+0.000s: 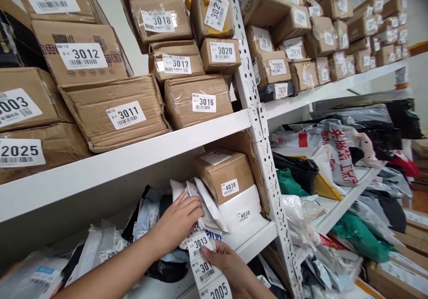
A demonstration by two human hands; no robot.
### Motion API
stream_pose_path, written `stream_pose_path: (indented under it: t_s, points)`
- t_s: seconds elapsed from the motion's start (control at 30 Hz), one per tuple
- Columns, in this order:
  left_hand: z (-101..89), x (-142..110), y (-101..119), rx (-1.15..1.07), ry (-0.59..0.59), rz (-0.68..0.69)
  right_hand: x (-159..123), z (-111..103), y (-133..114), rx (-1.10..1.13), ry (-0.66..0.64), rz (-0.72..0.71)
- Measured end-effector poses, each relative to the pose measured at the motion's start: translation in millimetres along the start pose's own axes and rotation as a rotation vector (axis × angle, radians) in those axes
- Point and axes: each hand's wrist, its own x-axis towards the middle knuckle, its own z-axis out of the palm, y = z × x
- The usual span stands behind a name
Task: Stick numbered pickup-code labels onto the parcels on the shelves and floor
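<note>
My left hand (177, 221) reaches into the lower shelf, its fingers pressed flat on a white plastic mailer (203, 209) among several soft parcels. My right hand (227, 263) is closed on a strip of numbered labels (205, 263) reading 3013 and 3005, held at the shelf's front edge. Just right of my left hand a cardboard box labelled 4039 (224, 174) rests on a white parcel labelled 4038 (239, 209).
The white shelf board (133, 158) above carries several labelled cardboard boxes, among them 3011 (117, 111) and 3016 (197, 100). A perforated upright post (264, 156) divides the racks. More bags and mailers (321, 156) crowd the right-hand shelves.
</note>
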Motion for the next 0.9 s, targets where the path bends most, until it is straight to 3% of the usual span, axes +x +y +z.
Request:
stream_pose_path:
  t_s: [0.13, 0.27, 0.4, 0.5, 0.63, 0.73, 0.9]
  points:
    - [-18.9, 2.9, -7.9, -0.163, -0.104, 0.053, -21.0, -6.6, -9.0, -0.22, -0.065, -0.033]
    - [-39.6, 9.7, -15.9, -0.44, -0.179, 0.128, -15.6, 8.6, -18.4, -0.274, -0.1, -0.195]
    - [-46.2, 27.8, -18.4, -0.48, -0.247, 0.022, 4.2, 23.9, -22.6, -0.259, -0.024, -0.274]
    - [-45.3, 40.6, -18.2, -0.567, -0.317, -0.074, 13.1, 28.2, -22.3, -0.121, 0.058, -0.288]
    - [-43.3, 49.6, -15.8, -0.528, -0.438, -0.209, 23.3, 34.1, -16.6, 0.038, 0.204, -0.33]
    - [-41.8, 52.2, -13.7, -0.419, -0.453, -0.216, 30.4, 36.8, -11.0, 0.058, 0.297, -0.363]
    - [-39.6, 51.5, -12.9, -0.375, -0.449, -0.217, 31.9, 33.2, -8.5, 0.043, 0.31, -0.336]
